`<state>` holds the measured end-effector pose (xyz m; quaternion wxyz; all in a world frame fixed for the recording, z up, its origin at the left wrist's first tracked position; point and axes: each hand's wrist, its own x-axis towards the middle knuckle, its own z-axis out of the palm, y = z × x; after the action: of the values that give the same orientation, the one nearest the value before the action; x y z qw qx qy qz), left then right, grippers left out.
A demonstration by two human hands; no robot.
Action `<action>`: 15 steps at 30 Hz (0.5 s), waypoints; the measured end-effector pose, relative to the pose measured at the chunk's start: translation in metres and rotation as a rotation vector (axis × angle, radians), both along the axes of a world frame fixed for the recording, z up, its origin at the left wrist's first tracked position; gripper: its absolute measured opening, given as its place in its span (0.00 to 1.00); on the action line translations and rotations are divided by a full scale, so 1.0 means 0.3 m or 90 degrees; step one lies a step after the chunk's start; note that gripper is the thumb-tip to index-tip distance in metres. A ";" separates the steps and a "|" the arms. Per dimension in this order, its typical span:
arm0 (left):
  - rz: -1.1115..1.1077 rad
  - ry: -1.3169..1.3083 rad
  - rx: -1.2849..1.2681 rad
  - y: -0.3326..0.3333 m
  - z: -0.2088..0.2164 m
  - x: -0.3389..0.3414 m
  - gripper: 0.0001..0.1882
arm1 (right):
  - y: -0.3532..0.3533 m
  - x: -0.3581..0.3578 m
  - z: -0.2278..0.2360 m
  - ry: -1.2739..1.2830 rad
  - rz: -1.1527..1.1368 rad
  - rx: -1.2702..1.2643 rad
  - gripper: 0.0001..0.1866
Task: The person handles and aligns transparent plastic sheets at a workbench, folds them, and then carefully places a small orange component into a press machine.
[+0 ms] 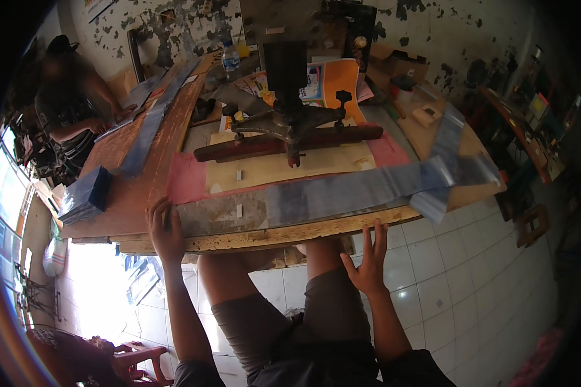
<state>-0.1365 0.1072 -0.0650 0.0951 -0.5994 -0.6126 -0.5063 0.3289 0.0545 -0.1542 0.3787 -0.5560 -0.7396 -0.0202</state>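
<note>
My left hand (166, 231) rests at the front edge of the worktable (290, 230), fingers laid over its top near a pink sheet (188, 177). Farther right, my right hand (369, 264) is open, its spread fingertips at the same wooden edge. A long strip of clear bluish plastic film (342, 193) lies between them and runs right, where more film crosses it. Over the middle stands a dark metal press (292, 126) with a red-brown bar (239, 147) above a cream sheet (332, 161). Two small pale tabs lie near my left hand.
At the left, a stack of bluish film pieces (84, 195) sits on the brown tabletop beside a long film strip (150, 132). Another person (68, 103) works at that side. A water bottle (230, 59) and printed posters (339, 80) are behind the press. A red stool (142, 358) stands lower left.
</note>
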 end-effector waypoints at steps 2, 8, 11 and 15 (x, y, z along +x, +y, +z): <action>-0.002 -0.005 -0.003 -0.001 0.005 0.004 0.11 | 0.000 -0.001 -0.007 0.004 -0.002 -0.003 0.46; 0.012 0.031 -0.014 -0.001 0.017 0.005 0.12 | 0.010 -0.012 -0.015 0.003 -0.014 -0.009 0.47; 0.011 0.032 -0.012 0.003 0.013 0.002 0.12 | 0.015 -0.007 -0.026 -0.006 -0.016 -0.008 0.47; 0.022 0.026 -0.016 0.000 0.008 0.004 0.12 | 0.015 0.000 -0.030 -0.013 -0.006 -0.008 0.47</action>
<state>-0.1353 0.1072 -0.0627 0.1085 -0.6000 -0.6270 -0.4849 0.3288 0.0589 -0.1631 0.3675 -0.5619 -0.7407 -0.0228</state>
